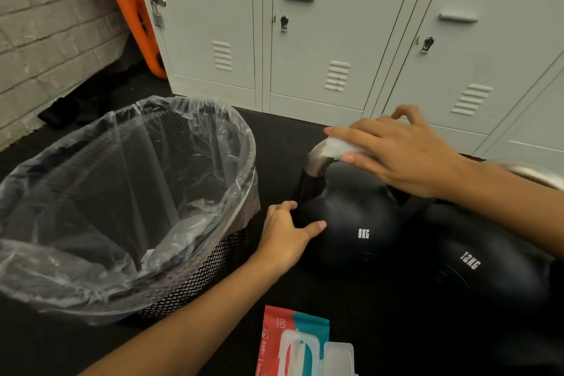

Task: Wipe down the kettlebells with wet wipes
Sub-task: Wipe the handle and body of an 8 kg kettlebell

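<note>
Black 8KG kettlebell (351,223) upright — wipe (341,146) on handle.

A gym locker room: a row of grey metal lockers (305,40) with latches stands just beyond the hands, a padlock (157,14) on one. Black kettlebells marked 8KG (351,223) and 12KG (476,262) sit on dark floor matting (76,342) under the hands.

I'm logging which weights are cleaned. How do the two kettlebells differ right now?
The 8KG kettlebell is being handled: the right hand holds a white wipe on its metal handle and the left hand rests against its side. The 12KG kettlebell is untouched. The 8KG sits nearer the bin; the 12KG lies to its right. Both are black with white weight markings.
</note>
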A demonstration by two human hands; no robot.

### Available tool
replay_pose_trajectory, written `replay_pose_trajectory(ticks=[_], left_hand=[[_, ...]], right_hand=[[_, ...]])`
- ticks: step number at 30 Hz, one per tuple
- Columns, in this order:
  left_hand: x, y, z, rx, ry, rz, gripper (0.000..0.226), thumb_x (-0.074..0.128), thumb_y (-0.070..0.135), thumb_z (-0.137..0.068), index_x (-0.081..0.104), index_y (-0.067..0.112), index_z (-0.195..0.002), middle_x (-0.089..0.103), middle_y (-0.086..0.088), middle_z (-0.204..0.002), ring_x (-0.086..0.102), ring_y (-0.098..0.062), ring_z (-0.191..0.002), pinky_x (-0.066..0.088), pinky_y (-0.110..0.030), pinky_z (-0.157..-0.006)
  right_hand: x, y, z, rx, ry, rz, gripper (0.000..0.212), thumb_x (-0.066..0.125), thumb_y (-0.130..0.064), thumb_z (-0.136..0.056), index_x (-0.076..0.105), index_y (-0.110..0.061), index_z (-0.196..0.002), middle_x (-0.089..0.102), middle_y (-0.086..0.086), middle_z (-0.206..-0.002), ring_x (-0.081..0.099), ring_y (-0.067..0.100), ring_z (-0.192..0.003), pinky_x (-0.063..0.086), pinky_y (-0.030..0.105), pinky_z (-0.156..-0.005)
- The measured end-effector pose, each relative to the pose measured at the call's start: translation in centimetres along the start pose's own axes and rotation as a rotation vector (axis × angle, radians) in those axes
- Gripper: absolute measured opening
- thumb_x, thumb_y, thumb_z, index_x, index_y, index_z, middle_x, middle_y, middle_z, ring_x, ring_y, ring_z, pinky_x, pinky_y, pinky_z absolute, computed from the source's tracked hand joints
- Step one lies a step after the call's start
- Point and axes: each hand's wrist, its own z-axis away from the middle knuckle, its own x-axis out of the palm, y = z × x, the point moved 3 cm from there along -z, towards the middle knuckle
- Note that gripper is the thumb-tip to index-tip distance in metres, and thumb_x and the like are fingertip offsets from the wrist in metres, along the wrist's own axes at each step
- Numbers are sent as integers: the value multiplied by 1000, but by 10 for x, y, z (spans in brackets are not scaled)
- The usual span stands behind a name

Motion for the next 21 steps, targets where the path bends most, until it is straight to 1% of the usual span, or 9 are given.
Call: replay_pose_trajectory(ticks=[4, 6, 8, 9, 11, 14, 17, 19, 21], left_hand=[[3, 1, 2, 13, -28, -33, 80, 72, 43, -81, 35, 13, -145, 39, -3, -146, 39, -19, -134, 35, -31, -109], [6, 5, 5, 25, -56, -53, 92, 71, 59, -71, 38, 14, -144, 44, 0, -143, 43, -19, -132, 38, -36, -109], [9, 5, 6, 35, -66, -80, 102, 66, 73, -59, 43, 15, -140, 48, 0, -139, 48, -19, -128, 43, -39, -105], [10, 6, 8, 41, -83, -101, 102, 67, 71, -60, 41, 14, -141, 45, -1, -141, 46, -20, -129, 43, -39, -105], [12, 8, 12, 56, -130, -145, 98, 70, 57, -74, 25, 12, -149, 27, -3, -152, 34, -23, -137, 34, -41, -112], [16, 4, 11, 63, -156, -228, 100, 64, 48, -86, 0, 8, -153, 0, -5, -160, 17, -27, -145, 21, -39, -118], [19, 5, 12, 62, -165, -251, 99, 60, 46, -89, -6, 7, -152, -6, -6, -161, 13, -28, -146, 17, -39, -119], [20, 5, 12, 67, -170, -263, 99, 59, 47, -90, -8, 7, -151, -8, -6, -161, 11, -28, -146, 17, -41, -119], [20, 4, 12, 67, -175, -270, 99, 58, 47, -90, -9, 8, -151, -9, -5, -161, 11, -28, -146, 17, -42, -119]], right_hand=[[2, -30, -30, -201, 30, 170, 39, 32, -48, -99, 60, -35, -123, 65, -5, -104, 65, 19, -91, 27, 46, -97], [8, -52, -44, -329, -37, 353, 29, 42, -44, -96, 67, -37, -108, 64, -8, -95, 64, 17, -92, 25, 48, -104], [16, -73, -50, -442, -232, 460, 27, 46, -39, -99, 61, -37, -122, 62, -7, -113, 56, 17, -113, 16, 53, -114], [17, -76, -49, -462, -304, 481, 31, 46, -36, -100, 55, -36, -130, 59, -6, -123, 51, 19, -121, 11, 55, -115], [14, -73, -49, -467, -244, 507, 30, 46, -39, -100, 57, -38, -128, 61, -6, -118, 54, 18, -116, 13, 54, -115], [-2, -51, -46, -252, -103, 317, 32, 42, -54, -96, 68, -38, -106, 65, -10, -90, 64, 15, -88, 22, 47, -101], [-13, -31, -37, -23, -164, 35, 49, 18, -60, -96, 53, -40, -123, 61, -11, -108, 59, 16, -102, 20, 42, -93], [-17, -21, -31, 106, -149, -196, 47, 15, -58, -97, 53, -38, -116, 60, -12, -106, 56, 15, -102, 19, 39, -91], [-14, -6, -23, 206, -153, -358, 44, 16, -52, -101, 55, -31, -99, 62, -8, -92, 56, 17, -96, 20, 39, -92]])
